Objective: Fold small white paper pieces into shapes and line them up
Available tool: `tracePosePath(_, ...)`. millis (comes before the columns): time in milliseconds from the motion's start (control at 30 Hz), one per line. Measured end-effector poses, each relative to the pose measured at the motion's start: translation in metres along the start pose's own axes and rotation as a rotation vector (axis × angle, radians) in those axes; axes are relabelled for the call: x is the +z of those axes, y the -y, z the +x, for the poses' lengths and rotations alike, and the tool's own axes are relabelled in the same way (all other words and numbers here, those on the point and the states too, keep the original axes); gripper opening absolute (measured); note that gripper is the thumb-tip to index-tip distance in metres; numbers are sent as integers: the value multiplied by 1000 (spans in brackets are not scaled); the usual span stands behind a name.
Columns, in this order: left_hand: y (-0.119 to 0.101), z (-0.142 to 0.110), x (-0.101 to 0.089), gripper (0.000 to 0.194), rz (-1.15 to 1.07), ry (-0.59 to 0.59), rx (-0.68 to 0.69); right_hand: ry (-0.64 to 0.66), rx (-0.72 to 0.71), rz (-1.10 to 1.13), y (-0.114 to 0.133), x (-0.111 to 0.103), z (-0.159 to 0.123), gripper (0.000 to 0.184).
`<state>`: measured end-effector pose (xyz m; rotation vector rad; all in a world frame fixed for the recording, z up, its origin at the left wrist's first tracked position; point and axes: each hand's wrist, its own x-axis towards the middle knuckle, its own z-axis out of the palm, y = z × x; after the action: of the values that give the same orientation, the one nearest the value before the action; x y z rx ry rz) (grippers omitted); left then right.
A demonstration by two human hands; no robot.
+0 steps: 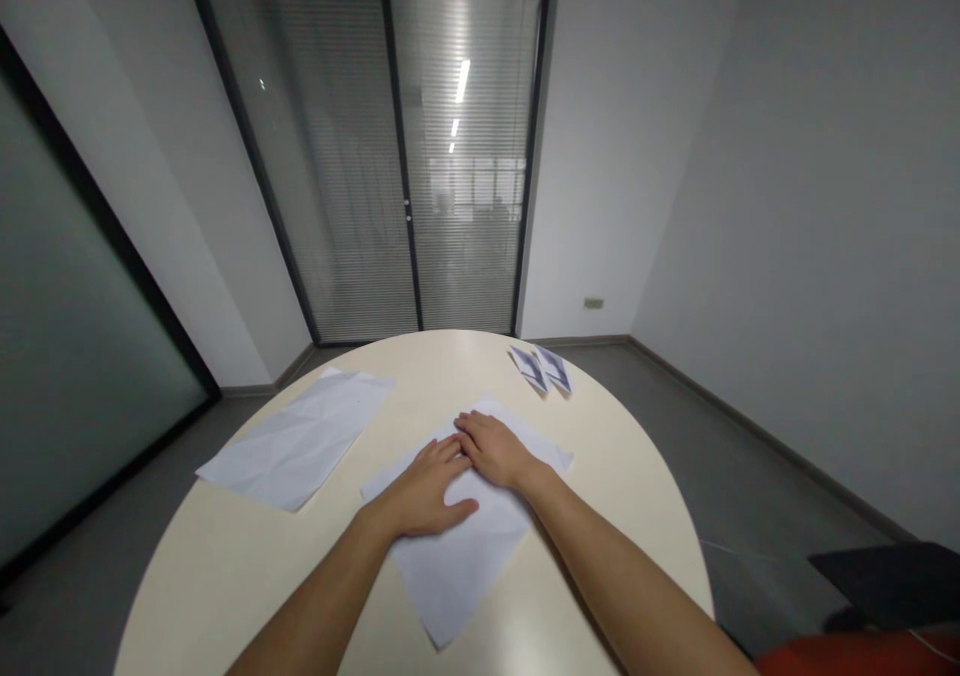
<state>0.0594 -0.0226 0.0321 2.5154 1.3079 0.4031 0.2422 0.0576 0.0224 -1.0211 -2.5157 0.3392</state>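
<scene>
A white sheet of paper (469, 566) lies flat on the middle of a round, cream-coloured surface (622, 476), turned so that one corner points toward the person. Both hands rest on it. The left hand (427, 491) lies palm down, its grip spread: the thumb stands away from the fingers and reaches to the right across the sheet. The right hand (496, 448) is also palm down, its grip flattened out, with the fingers lying close together and directed to the left. The fingers of the two hands meet over the far half of the sheet; which of them lie on top is hard to tell.

To the left, apart from this sheet, a larger creased paper (300, 446) lies near the rim, with fold lines running across it. Beyond the right hand, near the far rim, two folded pieces (554, 368) lie side by side, white with dark purplish areas.

Past the surface are a grey floor (750, 476), a dark-framed glass door (472, 206) with fine blinds, and pale walls (622, 136), one bearing a small socket plate (593, 303). At the lower right are a black flat object (892, 584) and something orange-red (840, 654), both cut by the frame.
</scene>
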Motion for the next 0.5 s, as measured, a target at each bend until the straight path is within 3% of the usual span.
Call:
tracePosePath(133,-3,-2,-6,68,-25,11,16,85,99,-15,-12,3,0,56)
tracePosePath(300,0,-6,-5,69,9,80,-60,67,272,-86,-27,0,7,61)
tracePosePath(500,2,-5,4,67,44,64,-52,12,248,-129,-26,-3,7,53)
